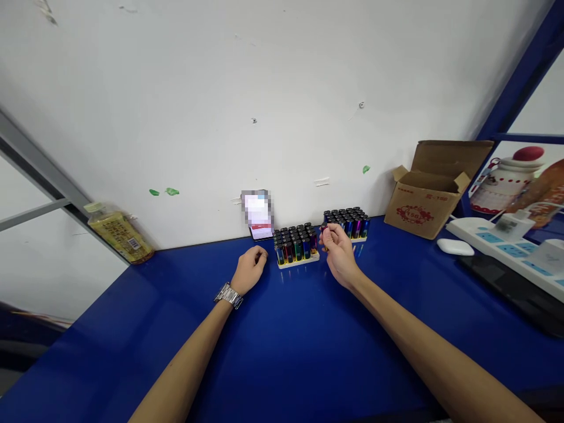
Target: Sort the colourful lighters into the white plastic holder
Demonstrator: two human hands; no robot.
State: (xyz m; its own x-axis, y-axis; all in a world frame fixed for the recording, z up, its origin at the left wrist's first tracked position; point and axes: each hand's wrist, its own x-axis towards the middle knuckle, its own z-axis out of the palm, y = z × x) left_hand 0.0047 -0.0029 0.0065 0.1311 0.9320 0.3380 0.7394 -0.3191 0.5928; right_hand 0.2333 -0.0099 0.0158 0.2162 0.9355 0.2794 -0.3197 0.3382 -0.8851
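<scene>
Right hand point(341, 252), grip clamped on a lighter point(324, 228), partly hides the rear tray point(361, 239); left hand point(249, 269), grip unclear, rests near a phone point(261, 231).

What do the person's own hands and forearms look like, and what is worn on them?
Both the left hand and the right hand are ungloved, and no sleeves show. A silver-coloured metal link band circles the left wrist; the right wrist is bare.

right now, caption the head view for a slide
Right hand holds a small item near two trays of black-topped cylinders.
</scene>
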